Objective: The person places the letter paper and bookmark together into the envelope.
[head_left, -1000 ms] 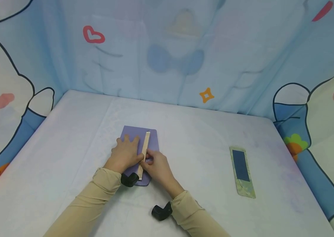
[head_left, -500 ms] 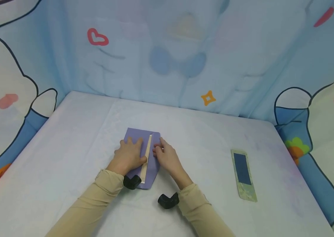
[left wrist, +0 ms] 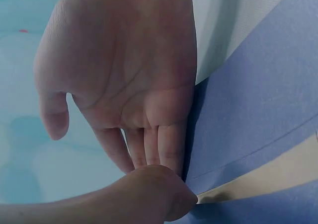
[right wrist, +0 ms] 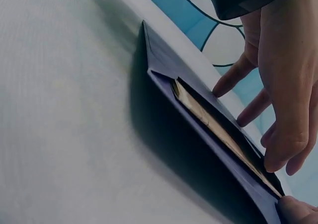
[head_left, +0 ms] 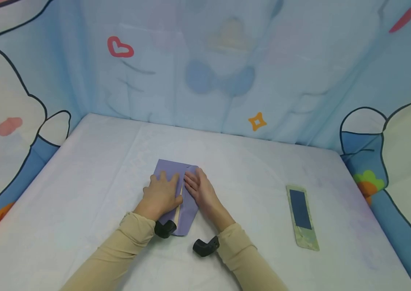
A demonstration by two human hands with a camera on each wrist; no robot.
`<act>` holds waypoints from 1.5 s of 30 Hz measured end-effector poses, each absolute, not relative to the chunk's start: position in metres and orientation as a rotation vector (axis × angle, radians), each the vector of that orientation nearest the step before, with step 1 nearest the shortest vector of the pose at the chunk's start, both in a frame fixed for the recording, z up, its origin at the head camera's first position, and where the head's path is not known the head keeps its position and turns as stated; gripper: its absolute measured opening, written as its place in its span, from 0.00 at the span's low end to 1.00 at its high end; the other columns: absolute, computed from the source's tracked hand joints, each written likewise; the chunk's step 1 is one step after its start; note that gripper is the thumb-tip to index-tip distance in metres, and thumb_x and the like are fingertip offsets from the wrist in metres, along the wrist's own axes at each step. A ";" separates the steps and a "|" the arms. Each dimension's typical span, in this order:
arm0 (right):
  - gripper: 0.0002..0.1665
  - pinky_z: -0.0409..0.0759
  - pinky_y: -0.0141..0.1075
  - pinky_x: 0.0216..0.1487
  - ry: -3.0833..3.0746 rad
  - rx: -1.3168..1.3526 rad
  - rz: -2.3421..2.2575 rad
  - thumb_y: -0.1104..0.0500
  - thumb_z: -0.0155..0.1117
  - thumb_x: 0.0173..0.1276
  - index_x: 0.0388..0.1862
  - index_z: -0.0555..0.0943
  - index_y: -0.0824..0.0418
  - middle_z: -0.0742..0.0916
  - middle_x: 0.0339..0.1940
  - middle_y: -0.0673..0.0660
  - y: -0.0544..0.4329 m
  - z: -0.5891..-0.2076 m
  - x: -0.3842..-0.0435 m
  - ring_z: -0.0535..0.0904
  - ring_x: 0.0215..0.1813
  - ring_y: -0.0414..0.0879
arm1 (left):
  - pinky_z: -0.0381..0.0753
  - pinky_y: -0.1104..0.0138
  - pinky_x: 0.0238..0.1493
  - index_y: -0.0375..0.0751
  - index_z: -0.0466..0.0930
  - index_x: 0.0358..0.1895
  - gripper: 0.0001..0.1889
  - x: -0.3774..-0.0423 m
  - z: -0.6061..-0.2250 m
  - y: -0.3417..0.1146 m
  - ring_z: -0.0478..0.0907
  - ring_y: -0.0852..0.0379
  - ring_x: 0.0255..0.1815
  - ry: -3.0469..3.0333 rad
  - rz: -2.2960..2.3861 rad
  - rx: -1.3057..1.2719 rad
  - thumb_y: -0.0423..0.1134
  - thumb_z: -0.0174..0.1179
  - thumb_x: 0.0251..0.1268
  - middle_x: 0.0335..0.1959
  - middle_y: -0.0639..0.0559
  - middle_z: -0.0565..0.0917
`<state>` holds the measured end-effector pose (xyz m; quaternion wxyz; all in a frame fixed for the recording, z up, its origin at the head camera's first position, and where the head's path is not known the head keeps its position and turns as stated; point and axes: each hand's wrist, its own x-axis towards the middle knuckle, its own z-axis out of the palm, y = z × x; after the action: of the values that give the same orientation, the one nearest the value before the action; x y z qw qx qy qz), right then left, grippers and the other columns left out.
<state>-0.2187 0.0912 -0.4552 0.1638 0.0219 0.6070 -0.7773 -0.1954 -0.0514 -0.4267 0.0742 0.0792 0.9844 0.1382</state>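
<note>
A folded purple paper piece [head_left: 170,165], like an envelope, lies on the white table in the head view. Between its two flaps shows a narrow cream strip [head_left: 177,216]. My left hand [head_left: 159,197] rests spread on the left flap, its thumb by the strip. The right hand [head_left: 204,194] lays straight fingers along the right flap; in the left wrist view its palm [left wrist: 134,70] faces the camera, beside the left thumb [left wrist: 164,191]. From the right wrist, the flaps stand slightly raised, with cream layers [right wrist: 213,122] inside. The right fingertips partly hide the strip's upper end.
A flat pale-green card [head_left: 306,239] with a dark blue rectangle lies to the right on the white cloth [head_left: 242,169]. Black wrist mounts [head_left: 206,246] sit at both cuffs. A blue printed curtain [head_left: 154,93] hangs behind the table.
My right hand has let go of the paper near the strip, moved up the right side and straightened its fingers over the flap. The cream strip shows narrower. The left hand stays in place.
</note>
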 end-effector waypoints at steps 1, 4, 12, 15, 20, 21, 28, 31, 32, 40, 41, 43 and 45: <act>0.40 0.59 0.43 0.73 1.715 0.056 -2.217 0.43 0.28 0.78 0.76 0.40 0.67 0.61 0.74 0.67 0.092 -0.455 -0.218 0.57 0.75 0.56 | 0.74 0.38 0.44 0.46 0.63 0.68 0.34 -0.195 -0.426 -0.051 0.65 0.29 0.61 2.955 0.413 0.240 0.51 0.59 0.58 0.63 0.32 0.66; 0.41 0.60 0.43 0.72 1.714 0.062 -2.183 0.41 0.28 0.77 0.76 0.43 0.68 0.62 0.73 0.68 0.096 -0.452 -0.217 0.59 0.74 0.56 | 0.75 0.38 0.44 0.46 0.63 0.68 0.34 -0.195 -0.426 -0.051 0.65 0.30 0.61 2.957 0.416 0.241 0.51 0.59 0.58 0.62 0.32 0.66; 0.44 0.69 0.45 0.67 1.786 0.080 -1.986 0.38 0.26 0.76 0.75 0.47 0.70 0.71 0.67 0.72 0.106 -0.444 -0.208 0.69 0.68 0.59 | 0.75 0.39 0.43 0.45 0.64 0.67 0.34 -0.197 -0.424 -0.049 0.65 0.30 0.60 2.958 0.402 0.257 0.53 0.59 0.58 0.60 0.33 0.67; 0.44 0.70 0.46 0.66 1.780 0.061 -1.933 0.37 0.26 0.76 0.74 0.48 0.71 0.71 0.66 0.73 0.108 -0.444 -0.204 0.70 0.67 0.61 | 0.75 0.38 0.44 0.45 0.63 0.68 0.34 -0.198 -0.423 -0.048 0.64 0.30 0.61 2.951 0.397 0.258 0.54 0.58 0.60 0.62 0.33 0.66; 0.43 0.72 0.45 0.63 1.798 0.030 -1.892 0.38 0.25 0.76 0.74 0.50 0.71 0.72 0.64 0.74 0.109 -0.448 -0.197 0.75 0.62 0.59 | 0.75 0.38 0.44 0.46 0.63 0.68 0.34 -0.197 -0.421 -0.049 0.64 0.30 0.61 2.942 0.404 0.262 0.55 0.58 0.61 0.62 0.32 0.66; 0.43 0.74 0.44 0.62 1.798 0.030 -1.882 0.38 0.25 0.76 0.74 0.51 0.71 0.73 0.63 0.74 0.109 -0.449 -0.197 0.77 0.60 0.57 | 0.75 0.38 0.44 0.46 0.63 0.68 0.34 -0.196 -0.421 -0.049 0.64 0.30 0.61 2.941 0.407 0.262 0.56 0.58 0.61 0.62 0.32 0.66; 0.41 0.80 0.39 0.54 1.772 -0.012 -1.820 0.39 0.28 0.77 0.74 0.51 0.69 0.77 0.60 0.72 0.109 -0.452 -0.194 0.83 0.49 0.49 | 0.74 0.38 0.46 0.46 0.63 0.68 0.36 -0.195 -0.421 -0.053 0.63 0.29 0.63 2.917 0.424 0.253 0.59 0.59 0.59 0.63 0.32 0.65; 0.38 0.80 0.40 0.53 1.816 -0.028 -1.774 0.42 0.31 0.77 0.74 0.52 0.68 0.79 0.58 0.72 0.109 -0.447 -0.195 0.83 0.49 0.51 | 0.74 0.38 0.45 0.46 0.63 0.69 0.37 -0.195 -0.421 -0.056 0.63 0.28 0.62 2.911 0.448 0.247 0.58 0.60 0.59 0.63 0.31 0.65; 0.37 0.80 0.40 0.53 1.849 -0.032 -1.751 0.43 0.33 0.78 0.73 0.53 0.68 0.80 0.56 0.72 0.109 -0.445 -0.195 0.84 0.49 0.51 | 0.75 0.38 0.45 0.46 0.63 0.69 0.36 -0.194 -0.421 -0.057 0.63 0.29 0.62 2.913 0.455 0.247 0.56 0.60 0.59 0.63 0.31 0.65; 0.25 0.83 0.37 0.46 2.305 -0.130 -1.505 0.54 0.51 0.73 0.64 0.70 0.65 0.86 0.47 0.62 0.135 -0.425 -0.191 0.85 0.43 0.47 | 0.75 0.38 0.42 0.43 0.64 0.67 0.34 -0.192 -0.420 -0.060 0.64 0.29 0.59 2.924 0.479 0.235 0.49 0.60 0.58 0.61 0.29 0.65; 0.24 0.83 0.37 0.46 2.363 -0.128 -1.480 0.55 0.52 0.72 0.63 0.71 0.64 0.86 0.48 0.62 0.141 -0.423 -0.188 0.85 0.42 0.47 | 0.75 0.38 0.43 0.43 0.64 0.67 0.34 -0.192 -0.421 -0.059 0.64 0.29 0.59 2.917 0.473 0.241 0.50 0.59 0.58 0.61 0.29 0.66; 0.23 0.83 0.37 0.45 2.473 -0.095 -1.424 0.55 0.54 0.70 0.62 0.74 0.63 0.86 0.47 0.60 0.155 -0.420 -0.182 0.85 0.41 0.47 | 0.74 0.38 0.43 0.43 0.64 0.67 0.34 -0.191 -0.421 -0.056 0.64 0.29 0.60 2.907 0.462 0.254 0.51 0.59 0.57 0.61 0.29 0.66; 0.23 0.83 0.37 0.44 2.571 -0.043 -1.360 0.55 0.56 0.69 0.60 0.75 0.62 0.86 0.46 0.59 0.170 -0.418 -0.176 0.86 0.40 0.47 | 0.74 0.38 0.44 0.42 0.64 0.67 0.34 -0.190 -0.422 -0.054 0.64 0.29 0.60 2.901 0.445 0.266 0.51 0.58 0.57 0.60 0.29 0.66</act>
<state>-0.1763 0.1703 -0.4183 0.1161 -0.0147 0.8779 -0.4643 -0.1904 -0.0536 -0.4218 0.0971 0.0899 0.9797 0.1504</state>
